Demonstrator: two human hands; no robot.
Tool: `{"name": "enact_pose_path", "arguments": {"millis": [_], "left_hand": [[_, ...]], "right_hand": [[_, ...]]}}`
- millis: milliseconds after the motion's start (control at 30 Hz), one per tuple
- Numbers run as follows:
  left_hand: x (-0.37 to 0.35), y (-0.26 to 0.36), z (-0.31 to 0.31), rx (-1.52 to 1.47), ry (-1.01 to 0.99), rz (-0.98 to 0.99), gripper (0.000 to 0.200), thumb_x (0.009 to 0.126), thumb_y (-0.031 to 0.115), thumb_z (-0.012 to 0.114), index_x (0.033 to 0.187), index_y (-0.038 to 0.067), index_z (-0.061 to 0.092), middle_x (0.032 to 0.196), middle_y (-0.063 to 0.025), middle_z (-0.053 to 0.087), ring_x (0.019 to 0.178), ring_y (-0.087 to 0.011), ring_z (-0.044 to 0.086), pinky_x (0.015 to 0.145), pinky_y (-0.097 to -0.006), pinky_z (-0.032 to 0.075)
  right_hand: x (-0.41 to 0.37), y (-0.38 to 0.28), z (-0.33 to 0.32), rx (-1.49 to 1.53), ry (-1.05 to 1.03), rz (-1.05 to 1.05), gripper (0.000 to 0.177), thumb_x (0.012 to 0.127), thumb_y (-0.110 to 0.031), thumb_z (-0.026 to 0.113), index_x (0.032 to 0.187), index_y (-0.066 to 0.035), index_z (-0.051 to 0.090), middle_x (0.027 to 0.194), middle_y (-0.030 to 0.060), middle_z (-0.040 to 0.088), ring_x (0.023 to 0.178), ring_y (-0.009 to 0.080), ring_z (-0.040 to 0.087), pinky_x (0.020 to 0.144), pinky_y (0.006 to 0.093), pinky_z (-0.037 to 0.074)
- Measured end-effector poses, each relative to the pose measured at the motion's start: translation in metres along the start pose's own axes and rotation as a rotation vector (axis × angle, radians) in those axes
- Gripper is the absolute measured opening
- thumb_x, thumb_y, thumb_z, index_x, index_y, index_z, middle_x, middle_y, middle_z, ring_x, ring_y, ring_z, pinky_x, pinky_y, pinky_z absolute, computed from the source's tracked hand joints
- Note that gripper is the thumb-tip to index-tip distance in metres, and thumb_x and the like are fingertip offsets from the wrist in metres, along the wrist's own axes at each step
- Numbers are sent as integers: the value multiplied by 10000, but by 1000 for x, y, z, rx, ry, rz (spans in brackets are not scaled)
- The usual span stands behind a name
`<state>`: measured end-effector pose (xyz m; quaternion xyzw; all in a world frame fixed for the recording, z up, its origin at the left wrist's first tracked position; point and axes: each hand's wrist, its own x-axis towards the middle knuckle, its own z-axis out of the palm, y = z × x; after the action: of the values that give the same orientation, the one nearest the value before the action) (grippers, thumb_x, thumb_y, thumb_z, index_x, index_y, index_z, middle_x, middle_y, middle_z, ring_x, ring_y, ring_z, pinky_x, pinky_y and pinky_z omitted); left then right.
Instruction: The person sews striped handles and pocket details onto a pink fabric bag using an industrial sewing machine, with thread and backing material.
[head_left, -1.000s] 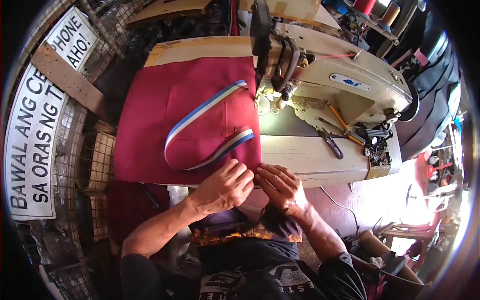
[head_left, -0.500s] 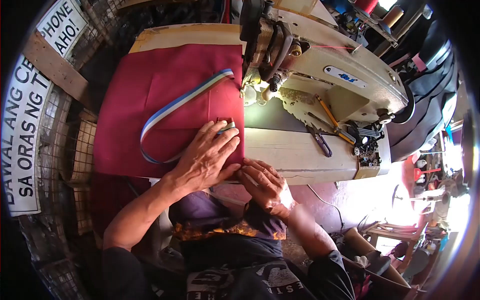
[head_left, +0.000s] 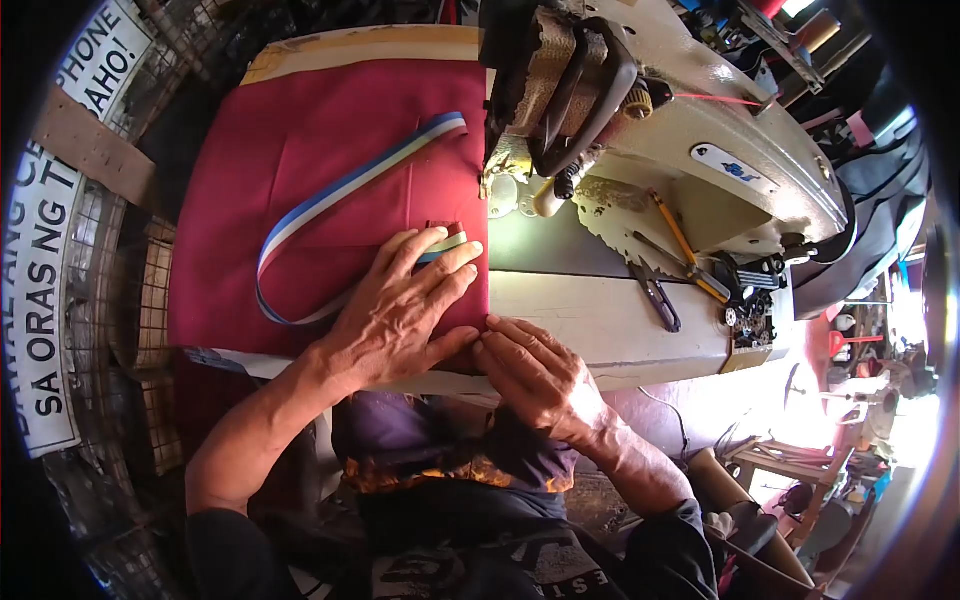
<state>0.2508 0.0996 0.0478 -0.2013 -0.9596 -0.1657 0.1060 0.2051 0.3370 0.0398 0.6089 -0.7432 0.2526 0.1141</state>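
Observation:
Red cloth (head_left: 330,150) lies over the left part of the sewing table. My left hand (head_left: 405,305) rests on it with fingers spread, over one end of a blue, white and green striped ribbon (head_left: 345,187). The ribbon loops across the cloth, its other end near the sewing machine's needle area. At the cloth's lower right corner, my right hand (head_left: 535,380) has its fingertips pressed together on the front edge, close to my left thumb. A small dark red patch (head_left: 442,228) shows just above my left fingers.
The sewing machine (head_left: 690,110) stands at the upper right. On its bed lie an orange-handled tool (head_left: 672,228), thread snips (head_left: 657,300) and metal parts (head_left: 752,290). Wire mesh and lettered signs (head_left: 50,300) line the left side. Red thread (head_left: 715,98) runs along the machine.
The view has shifted closer to the table. My left hand lies slightly lower on the ribbon end, showing more of the ribbon and the dark red patch. My right hand stays at the corner.

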Motion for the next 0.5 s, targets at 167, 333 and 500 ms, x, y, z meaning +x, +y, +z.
{"name": "enact_pose_path", "arguments": {"millis": [167,333,500], "left_hand": [[17,-22,4,8,30,16,643,839,350,768,1340,17,541,1484,-139,499,1388,-396,424,1168,-549,335],[33,-44,3,-10,33,23,625,845,354,760,1329,19,553,1459,-134,517,1389,-384,426,1170,-538,339],[45,-57,3,-27,47,15,619,840,341,762,1330,19,562,1443,-129,526,1403,-367,415,1189,-531,324]], "right_hand": [[15,20,-1,-13,-28,1,470,711,-116,641,1128,94,684,1167,195,646,1188,358,658,1041,452,548],[32,39,1,-24,-43,13,457,746,-111,646,1156,89,676,1190,190,643,1201,344,652,1055,443,537],[40,54,6,-33,-54,26,447,771,-104,646,1181,74,673,1221,198,646,1214,338,650,1059,443,532]]}}
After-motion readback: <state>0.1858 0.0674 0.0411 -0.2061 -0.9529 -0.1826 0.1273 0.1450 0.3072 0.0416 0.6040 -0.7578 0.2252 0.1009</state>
